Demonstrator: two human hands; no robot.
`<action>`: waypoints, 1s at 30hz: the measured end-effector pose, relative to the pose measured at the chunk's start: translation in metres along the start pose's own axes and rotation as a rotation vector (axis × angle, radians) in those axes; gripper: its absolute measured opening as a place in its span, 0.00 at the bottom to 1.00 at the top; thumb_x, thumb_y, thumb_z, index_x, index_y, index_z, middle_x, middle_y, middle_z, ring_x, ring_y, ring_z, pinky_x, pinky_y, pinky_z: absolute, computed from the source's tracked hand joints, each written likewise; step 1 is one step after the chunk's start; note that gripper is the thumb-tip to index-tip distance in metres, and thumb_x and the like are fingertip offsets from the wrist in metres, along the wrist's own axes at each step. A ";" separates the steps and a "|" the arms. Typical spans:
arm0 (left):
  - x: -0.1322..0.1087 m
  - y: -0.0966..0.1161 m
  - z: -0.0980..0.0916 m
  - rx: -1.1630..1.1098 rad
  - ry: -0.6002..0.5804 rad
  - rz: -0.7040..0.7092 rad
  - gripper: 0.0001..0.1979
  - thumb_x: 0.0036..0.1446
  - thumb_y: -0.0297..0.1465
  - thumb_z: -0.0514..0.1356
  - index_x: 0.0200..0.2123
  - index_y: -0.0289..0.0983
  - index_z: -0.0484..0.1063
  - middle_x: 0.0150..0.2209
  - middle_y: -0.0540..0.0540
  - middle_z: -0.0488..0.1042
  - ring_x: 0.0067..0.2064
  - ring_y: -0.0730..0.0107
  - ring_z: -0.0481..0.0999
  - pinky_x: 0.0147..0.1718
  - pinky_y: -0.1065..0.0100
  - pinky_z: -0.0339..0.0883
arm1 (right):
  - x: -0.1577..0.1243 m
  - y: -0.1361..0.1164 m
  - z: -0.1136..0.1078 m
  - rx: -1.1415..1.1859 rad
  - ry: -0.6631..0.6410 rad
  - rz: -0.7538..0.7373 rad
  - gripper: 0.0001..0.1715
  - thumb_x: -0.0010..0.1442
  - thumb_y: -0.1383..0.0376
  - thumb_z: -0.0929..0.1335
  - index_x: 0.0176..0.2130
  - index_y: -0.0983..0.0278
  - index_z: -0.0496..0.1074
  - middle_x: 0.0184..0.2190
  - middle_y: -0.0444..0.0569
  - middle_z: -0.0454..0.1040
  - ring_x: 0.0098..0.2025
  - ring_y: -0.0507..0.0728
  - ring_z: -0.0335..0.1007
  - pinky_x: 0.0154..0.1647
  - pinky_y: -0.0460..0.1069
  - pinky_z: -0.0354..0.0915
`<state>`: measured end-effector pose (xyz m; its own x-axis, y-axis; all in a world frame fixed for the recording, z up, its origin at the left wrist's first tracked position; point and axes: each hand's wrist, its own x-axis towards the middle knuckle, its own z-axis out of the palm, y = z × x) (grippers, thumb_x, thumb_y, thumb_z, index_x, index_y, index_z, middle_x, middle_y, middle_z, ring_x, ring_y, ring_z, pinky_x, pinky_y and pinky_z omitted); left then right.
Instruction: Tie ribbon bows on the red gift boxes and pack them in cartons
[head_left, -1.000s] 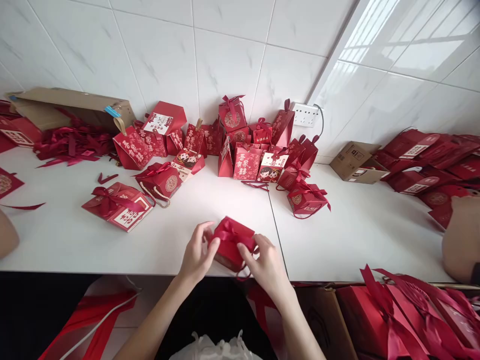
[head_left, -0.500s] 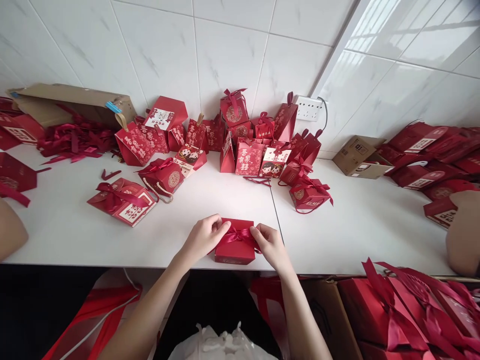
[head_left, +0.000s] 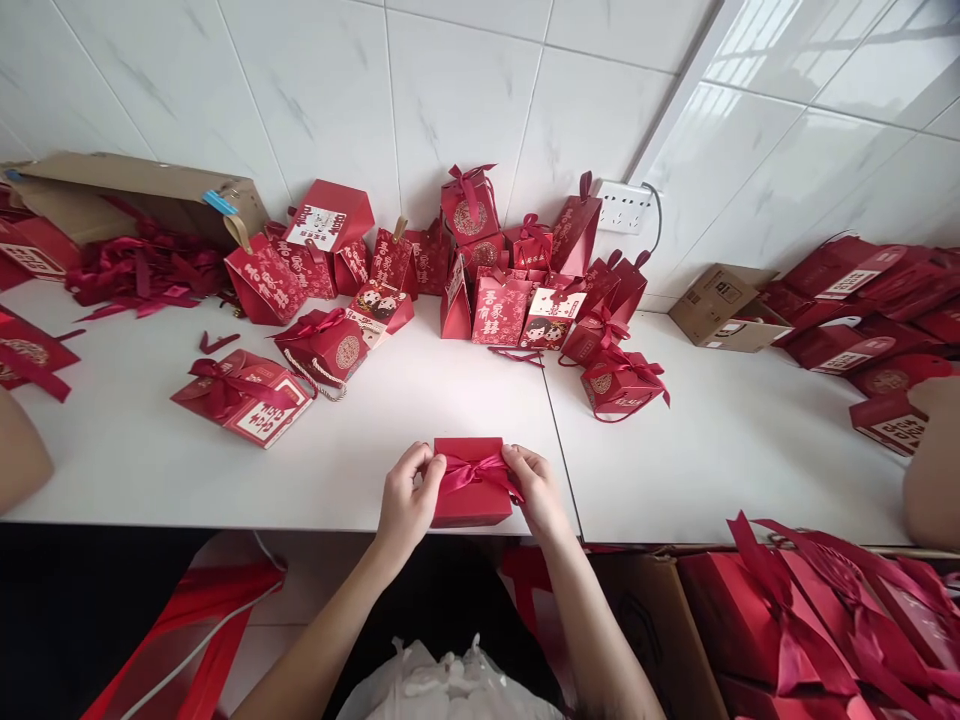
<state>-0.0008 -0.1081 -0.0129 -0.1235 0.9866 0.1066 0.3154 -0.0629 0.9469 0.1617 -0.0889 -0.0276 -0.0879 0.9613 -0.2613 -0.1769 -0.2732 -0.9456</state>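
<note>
A small red gift box (head_left: 471,497) lies flat at the near edge of the white table (head_left: 375,440), with a red satin ribbon (head_left: 475,469) tied in a bow across its top. My left hand (head_left: 406,497) pinches the ribbon's left loop with closed fingers. On the other side, my right hand (head_left: 535,488) pinches the right end of the ribbon and rests against the box's right side. Both hands hold the bow taut over the box.
Several finished red gift boxes and bags (head_left: 495,280) crowd the back wall. A flat ribboned box (head_left: 244,395) lies at left, near a cardboard carton (head_left: 135,195) spilling ribbons. A small carton (head_left: 724,308) and flat red boxes (head_left: 862,320) sit right. Another person's arms show at both edges.
The box, tilted up in my hands a second ago, now lies flat on the table. My fingers have moved onto the two sides of the bow and drawn it out.
</note>
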 end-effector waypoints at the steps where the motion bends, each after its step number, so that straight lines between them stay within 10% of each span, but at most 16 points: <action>1: 0.002 0.000 -0.005 0.024 -0.043 0.001 0.16 0.58 0.35 0.50 0.20 0.39 0.50 0.21 0.54 0.52 0.24 0.74 0.56 0.26 0.71 0.54 | -0.001 0.000 -0.002 -0.036 0.007 -0.019 0.27 0.51 0.45 0.67 0.22 0.62 0.57 0.17 0.37 0.52 0.19 0.47 0.44 0.21 0.45 0.43; 7: 0.030 0.020 -0.041 0.253 -0.168 0.225 0.06 0.57 0.35 0.53 0.31 0.39 0.66 0.32 0.50 0.68 0.38 0.68 0.68 0.41 0.68 0.62 | -0.026 -0.013 -0.023 -0.333 -0.058 -0.079 0.28 0.59 0.43 0.59 0.24 0.62 0.60 0.19 0.40 0.57 0.23 0.50 0.55 0.25 0.46 0.53; 13: 0.057 0.040 -0.032 0.407 -0.695 0.428 0.08 0.58 0.35 0.55 0.32 0.40 0.72 0.39 0.48 0.70 0.47 0.64 0.68 0.47 0.65 0.63 | -0.045 -0.027 -0.019 -0.627 -0.065 -0.147 0.20 0.59 0.52 0.63 0.25 0.63 0.61 0.22 0.41 0.61 0.26 0.51 0.57 0.27 0.45 0.55; 30: 0.049 0.019 -0.012 0.295 -0.619 0.367 0.07 0.54 0.32 0.59 0.26 0.38 0.66 0.39 0.48 0.66 0.44 0.66 0.68 0.46 0.65 0.64 | -0.064 -0.023 -0.007 -0.969 0.130 -0.331 0.18 0.61 0.56 0.61 0.23 0.60 0.52 0.16 0.37 0.52 0.20 0.50 0.45 0.21 0.44 0.48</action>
<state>-0.0118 -0.0627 0.0139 0.5579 0.8201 0.1270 0.4822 -0.4449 0.7547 0.1784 -0.1441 0.0095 -0.0617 0.9952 0.0762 0.6981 0.0976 -0.7093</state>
